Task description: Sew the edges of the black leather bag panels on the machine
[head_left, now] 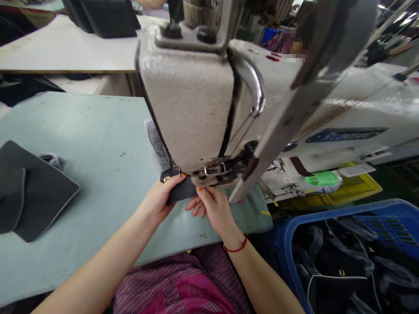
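Pale green worktable (pixel 98 131) is extending to the left of a cream-painted industrial sewing machine (pixel 186 100), with dark fabric panels (pixel 36 192) lying flat on it. A blue plastic basket (pixel 286 248) is standing at lower right, holding dark bags (pixel 337 261), and a yellow crate (pixel 356 189) is sitting behind it.

A dark fabric strap (pixel 180 189) is lying just in front of the needle area, its long axis running roughly left to right and its far end reaching the presser foot (pixel 204 176). The left hand (pixel 159 203) is closing around the strap's near end, beside a small gold-tone fitting (pixel 166 179). The right hand (pixel 212 209) is lying nearer the foot, with its fingers (pixel 196 205) partly spread and its thumb touching the strap; whether it is gripping cannot be told. A red cord bracelet (pixel 237 246) is circling the right wrist. A blue nameplate (pixel 347 135) is showing lettering on the machine arm, too distorted to read reliably.
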Tool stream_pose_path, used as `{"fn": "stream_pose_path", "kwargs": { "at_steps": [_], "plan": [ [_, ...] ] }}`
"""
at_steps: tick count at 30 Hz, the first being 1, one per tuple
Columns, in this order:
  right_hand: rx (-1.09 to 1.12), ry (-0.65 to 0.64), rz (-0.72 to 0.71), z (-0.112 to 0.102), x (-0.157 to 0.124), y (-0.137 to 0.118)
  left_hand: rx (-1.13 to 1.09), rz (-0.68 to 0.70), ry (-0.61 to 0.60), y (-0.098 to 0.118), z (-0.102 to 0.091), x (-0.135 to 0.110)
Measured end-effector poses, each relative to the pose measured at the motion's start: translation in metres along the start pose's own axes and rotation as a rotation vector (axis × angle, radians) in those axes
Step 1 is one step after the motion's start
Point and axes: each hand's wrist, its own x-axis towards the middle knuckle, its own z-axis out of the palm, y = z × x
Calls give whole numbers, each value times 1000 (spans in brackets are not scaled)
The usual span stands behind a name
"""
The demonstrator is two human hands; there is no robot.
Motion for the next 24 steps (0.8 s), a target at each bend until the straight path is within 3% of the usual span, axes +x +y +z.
{"fn": "stream_pose_path", "kwargs": {
  "at_steps": [5,14,20,24],
  "plan": [
    [-35,1,-20,0,2,0,-17,-14,-17,1,-4,8],
    [-104,40,-25,2,0,-3,70,-25,77,5,-7,7],
    [-203,119,-97,7,-5,-6,146,-240,-132,16,-14,-10],
    [-185,141,-86,10,-9,-7,140,-257,-158,19,-19,-9]
  ]
}}
